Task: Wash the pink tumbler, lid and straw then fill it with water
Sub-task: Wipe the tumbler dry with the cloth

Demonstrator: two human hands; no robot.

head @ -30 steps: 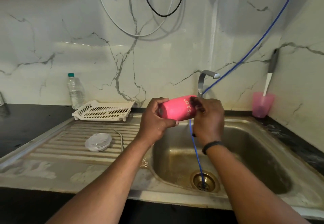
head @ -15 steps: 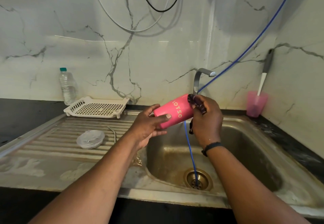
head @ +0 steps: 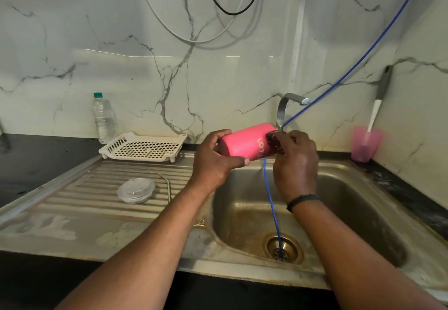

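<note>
Pink tumbler: held on its side above the left edge of the sink, base to the left, mouth to the right.

Left hand: fingers curled over the base end, thumb pressed along the underside; gripping the tumbler.

Right hand: fingers curled around a dark scrubber, pressed against the tumbler's mouth end. Black band on the wrist.

Lid: clear, lying flat on the ribbed draining surface left of the sink.

Straw: metal, bent at the top, lying just right of the lid.

Blue hose: runs from upper right, behind the tumbler, down into the drain.

Tap: behind the hands.

White rack, water bottle: at the back left.

Pink cup: back right, with 1 utensil standing in it.
</note>
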